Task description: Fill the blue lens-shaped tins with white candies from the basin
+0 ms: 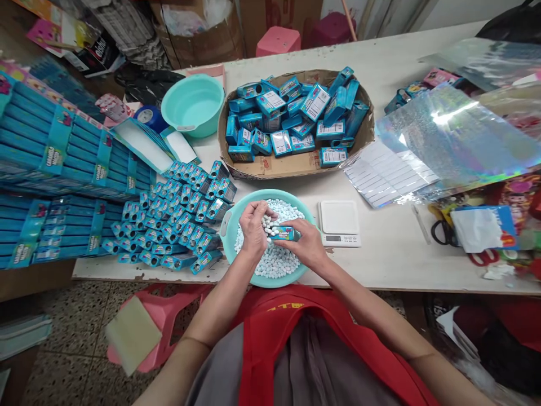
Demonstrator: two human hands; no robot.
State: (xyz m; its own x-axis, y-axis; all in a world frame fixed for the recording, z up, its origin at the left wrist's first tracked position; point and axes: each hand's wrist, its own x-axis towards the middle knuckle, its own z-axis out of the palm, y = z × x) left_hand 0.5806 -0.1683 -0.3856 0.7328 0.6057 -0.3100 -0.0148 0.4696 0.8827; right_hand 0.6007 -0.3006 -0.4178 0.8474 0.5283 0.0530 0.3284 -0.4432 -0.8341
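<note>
A turquoise basin (226, 221) full of small pale candies (276, 264) stands at the table's front edge, under both hands. My left hand (255, 225) is cupped and closed around a small heap of these candies, at the end of a small blue candy box (284, 233). That box lies on its side in my right hand (307, 242), gripped between thumb and fingers, its end towards the candies. Whether candies are inside the box is hidden.
Right of the basin sits a white digital scale (339, 224). Behind it, a cardboard tray (270, 167) holds many blue boxes. Stacked open-ended boxes (177, 211) fill the left, beside another turquoise basin (192, 104). Scissors (446, 228) and shiny holographic sheets (448, 135) lie right.
</note>
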